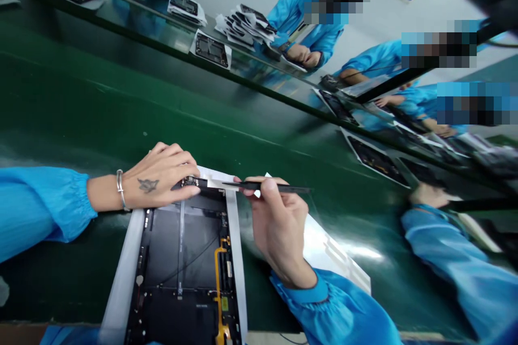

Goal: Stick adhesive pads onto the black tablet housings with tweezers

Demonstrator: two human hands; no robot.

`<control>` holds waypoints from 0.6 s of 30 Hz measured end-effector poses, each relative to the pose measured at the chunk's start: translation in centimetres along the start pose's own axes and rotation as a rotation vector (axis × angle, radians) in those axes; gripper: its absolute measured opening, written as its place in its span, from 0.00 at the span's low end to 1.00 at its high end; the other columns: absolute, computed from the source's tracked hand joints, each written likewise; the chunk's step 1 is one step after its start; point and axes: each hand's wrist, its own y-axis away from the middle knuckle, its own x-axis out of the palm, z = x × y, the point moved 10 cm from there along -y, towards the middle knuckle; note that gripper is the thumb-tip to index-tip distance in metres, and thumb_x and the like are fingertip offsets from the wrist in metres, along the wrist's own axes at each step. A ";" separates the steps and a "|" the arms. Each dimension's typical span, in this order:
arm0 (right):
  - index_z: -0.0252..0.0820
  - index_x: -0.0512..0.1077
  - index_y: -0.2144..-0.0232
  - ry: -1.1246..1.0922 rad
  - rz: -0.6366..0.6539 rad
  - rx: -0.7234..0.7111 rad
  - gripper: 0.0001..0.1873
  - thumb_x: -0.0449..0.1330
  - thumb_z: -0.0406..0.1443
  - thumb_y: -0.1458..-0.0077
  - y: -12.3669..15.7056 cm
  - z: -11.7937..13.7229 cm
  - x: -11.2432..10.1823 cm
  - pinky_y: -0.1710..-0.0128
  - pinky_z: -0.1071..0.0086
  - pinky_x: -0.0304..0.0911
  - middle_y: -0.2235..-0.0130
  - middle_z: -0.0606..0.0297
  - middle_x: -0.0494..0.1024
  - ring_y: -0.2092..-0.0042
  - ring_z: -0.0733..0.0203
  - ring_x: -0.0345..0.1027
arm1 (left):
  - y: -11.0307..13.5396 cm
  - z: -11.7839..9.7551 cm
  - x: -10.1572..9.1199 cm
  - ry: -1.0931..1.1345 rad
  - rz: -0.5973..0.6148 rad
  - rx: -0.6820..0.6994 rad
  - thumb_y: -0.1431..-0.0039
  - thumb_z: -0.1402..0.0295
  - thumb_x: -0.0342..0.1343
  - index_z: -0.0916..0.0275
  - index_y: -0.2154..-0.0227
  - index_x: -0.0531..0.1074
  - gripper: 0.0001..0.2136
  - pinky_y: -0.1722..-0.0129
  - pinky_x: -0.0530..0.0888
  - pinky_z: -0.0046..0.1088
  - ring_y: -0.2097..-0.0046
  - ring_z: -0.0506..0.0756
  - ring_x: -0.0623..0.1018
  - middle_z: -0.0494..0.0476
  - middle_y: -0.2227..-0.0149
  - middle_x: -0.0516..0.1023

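Note:
A black tablet housing (190,275) with internal parts lies on white paper (121,291) in front of me. An orange flex cable (218,280) runs along its right side. At the housing's top edge my left hand (162,178) pinches a small dark circuit board (190,181) between thumb and bent fingers. From this board a pale strip (216,184) sticks out to the right. My right hand (279,221) grips black tweezers (259,186) in a pen-like hold. Their tips point left and meet the strip, or hover just over it; I cannot tell which.
White sheets (332,253) lie on the green table (101,102) to the right. A co-worker's sleeve (445,259) reaches in at the far right. Across a raised shelf (162,32), people in blue work among tablet housings (212,49) and a stack of papered parts (246,27).

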 end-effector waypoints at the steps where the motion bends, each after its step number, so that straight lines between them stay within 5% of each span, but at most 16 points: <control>1: 0.45 0.78 0.73 -0.010 0.009 -0.029 0.13 0.66 0.46 0.44 0.2 0.4 0.2 0.61 0.63 0.68 0.71 0.65 0.76 0.66 0.60 0.71 | -0.1 0.1 -0.1 0.096 -0.017 -0.087 0.35 0.61 0.56 0.62 0.58 0.75 0.10 0.53 0.64 0.36 0.52 0.59 0.72 0.56 0.55 0.79; 5: 0.46 0.78 0.72 0.017 0.038 -0.101 0.14 0.65 0.48 0.44 0.7 1.4 0.7 0.60 0.59 0.68 0.71 0.65 0.77 0.66 0.58 0.72 | -0.3 0.1 0.5 0.407 -0.039 -0.305 0.38 0.65 0.58 0.62 0.69 0.72 0.07 0.62 0.65 0.29 0.62 0.54 0.74 0.50 0.67 0.78; 10: 0.48 0.79 0.68 0.132 0.014 -0.255 0.10 0.66 0.47 0.44 0.4 3.2 -0.3 0.62 0.59 0.68 0.66 0.63 0.79 0.65 0.57 0.71 | -0.6 0.0 0.0 0.423 -0.047 -0.271 0.44 0.78 0.55 0.62 0.77 0.67 0.08 0.65 0.63 0.26 0.71 0.49 0.70 0.46 0.76 0.72; 14: 0.49 0.80 0.67 0.160 0.147 -0.241 0.09 0.64 0.46 0.42 0.5 2.9 0.6 0.62 0.59 0.68 0.66 0.62 0.79 0.61 0.54 0.71 | -0.4 0.7 0.4 0.574 -0.019 -0.336 0.43 0.69 0.59 0.61 0.69 0.69 0.04 0.65 0.66 0.26 0.65 0.52 0.74 0.49 0.69 0.76; 18: 0.49 0.81 0.66 0.092 0.191 -0.175 0.10 0.65 0.46 0.42 0.9 2.0 1.4 0.58 0.58 0.68 0.66 0.62 0.80 0.60 0.54 0.73 | -0.1 1.0 2.2 0.855 0.016 -0.439 0.43 0.62 0.60 0.62 0.63 0.69 0.10 0.66 0.68 0.25 0.65 0.52 0.75 0.51 0.67 0.76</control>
